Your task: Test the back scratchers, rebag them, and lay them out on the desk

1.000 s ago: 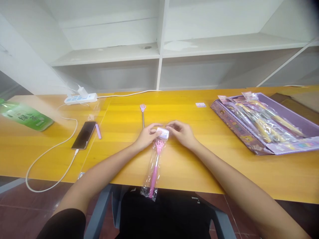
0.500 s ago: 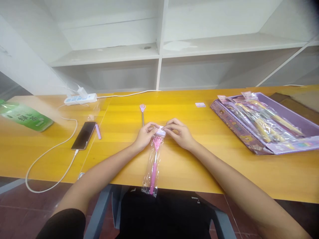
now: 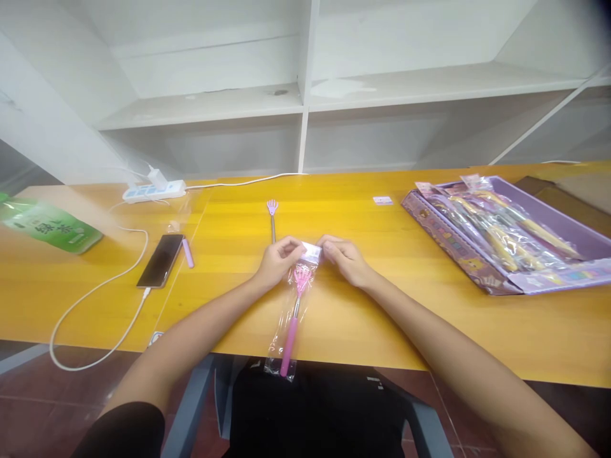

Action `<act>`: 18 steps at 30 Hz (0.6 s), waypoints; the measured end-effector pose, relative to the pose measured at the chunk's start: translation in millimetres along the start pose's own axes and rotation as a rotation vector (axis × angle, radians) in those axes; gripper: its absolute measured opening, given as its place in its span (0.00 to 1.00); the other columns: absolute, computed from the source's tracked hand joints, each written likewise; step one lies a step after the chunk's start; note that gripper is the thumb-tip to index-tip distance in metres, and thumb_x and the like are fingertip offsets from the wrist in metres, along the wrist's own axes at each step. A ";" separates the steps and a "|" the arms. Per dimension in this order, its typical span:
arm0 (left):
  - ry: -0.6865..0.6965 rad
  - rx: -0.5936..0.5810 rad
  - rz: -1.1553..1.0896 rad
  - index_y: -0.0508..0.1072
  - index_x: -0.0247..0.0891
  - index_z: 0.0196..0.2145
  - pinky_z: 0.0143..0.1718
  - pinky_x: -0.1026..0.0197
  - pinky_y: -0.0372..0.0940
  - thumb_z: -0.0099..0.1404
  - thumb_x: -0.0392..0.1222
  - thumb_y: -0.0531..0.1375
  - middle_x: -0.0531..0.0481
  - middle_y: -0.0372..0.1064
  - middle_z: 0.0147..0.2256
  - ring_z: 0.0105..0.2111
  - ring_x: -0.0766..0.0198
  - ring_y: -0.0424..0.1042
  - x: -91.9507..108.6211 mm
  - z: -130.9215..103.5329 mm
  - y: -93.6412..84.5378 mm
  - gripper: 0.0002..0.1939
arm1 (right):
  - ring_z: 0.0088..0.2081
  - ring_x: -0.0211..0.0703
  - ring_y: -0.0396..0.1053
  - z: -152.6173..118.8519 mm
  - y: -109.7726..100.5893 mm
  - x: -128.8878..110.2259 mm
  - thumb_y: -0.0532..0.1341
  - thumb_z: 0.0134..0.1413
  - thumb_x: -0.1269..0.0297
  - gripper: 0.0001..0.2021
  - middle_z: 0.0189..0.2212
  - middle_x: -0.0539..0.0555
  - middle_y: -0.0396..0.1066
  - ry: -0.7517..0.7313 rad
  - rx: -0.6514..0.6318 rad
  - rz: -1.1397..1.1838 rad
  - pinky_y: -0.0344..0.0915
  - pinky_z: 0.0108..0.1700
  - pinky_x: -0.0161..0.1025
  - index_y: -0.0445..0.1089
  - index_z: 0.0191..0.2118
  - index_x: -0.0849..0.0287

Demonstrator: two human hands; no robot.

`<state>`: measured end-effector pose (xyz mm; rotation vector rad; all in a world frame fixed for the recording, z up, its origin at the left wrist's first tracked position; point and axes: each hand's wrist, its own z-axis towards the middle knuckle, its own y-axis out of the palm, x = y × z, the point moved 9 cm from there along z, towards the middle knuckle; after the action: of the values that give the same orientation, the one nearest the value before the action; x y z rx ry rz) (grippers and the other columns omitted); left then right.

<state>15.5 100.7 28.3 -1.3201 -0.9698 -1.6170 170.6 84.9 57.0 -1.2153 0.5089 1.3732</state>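
Bright, even light, softened edges

Diffuse light brightens the yellow counter (image 3: 391, 312). Small glints streak the clear plastic sleeve (image 3: 275, 340) and the packaged back scratchers (image 3: 501, 232). Grey shade lies under the white shelf (image 3: 429, 89). Wide-angle stretching and haze blur the green bottle (image 3: 57, 226); the top right corner darkens.

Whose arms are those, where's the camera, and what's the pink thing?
No robot here: these are a person's bare arms, seen by a camera worn on the head, looking forward and down. The left hand pinches a white card atop a clear bag. The right hand is at the card's other edge. Inside the bag is a pink hand-shaped stick. On the yellow table are another hand-shaped stick, a phone, a green bottle and a purple tray holding wrapped sticks.
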 end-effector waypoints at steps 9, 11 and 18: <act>-0.047 0.096 0.075 0.67 0.39 0.32 0.33 0.64 0.69 0.61 0.52 0.73 0.52 0.75 0.29 0.30 0.64 0.76 -17.7 3.8 -7.0 0.20 | 0.24 0.39 0.59 -4.7 16.3 37.8 0.61 0.60 0.30 0.30 0.20 0.47 0.64 0.364 -0.042 -0.016 0.54 0.27 0.37 0.62 0.27 0.54; -0.054 0.101 0.049 0.65 0.39 0.31 0.34 0.65 0.69 0.61 0.51 0.73 0.53 0.74 0.29 0.31 0.65 0.76 -20.0 5.0 -7.4 0.21 | 0.25 0.39 0.59 -4.1 18.1 39.0 0.61 0.60 0.31 0.29 0.21 0.47 0.63 0.353 -0.045 -0.028 0.55 0.28 0.37 0.63 0.28 0.55; -0.097 0.085 -0.072 0.63 0.40 0.36 0.37 0.63 0.72 0.58 0.51 0.75 0.50 0.78 0.33 0.33 0.63 0.79 -27.6 7.2 -5.0 0.25 | 0.26 0.38 0.58 -2.5 17.6 40.9 0.59 0.64 0.38 0.24 0.23 0.46 0.62 0.342 -0.063 -0.051 0.54 0.29 0.36 0.63 0.30 0.55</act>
<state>16.8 112.5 1.9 -1.3284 -1.1439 -1.5593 164.3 97.4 14.6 -1.5151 0.6711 1.1493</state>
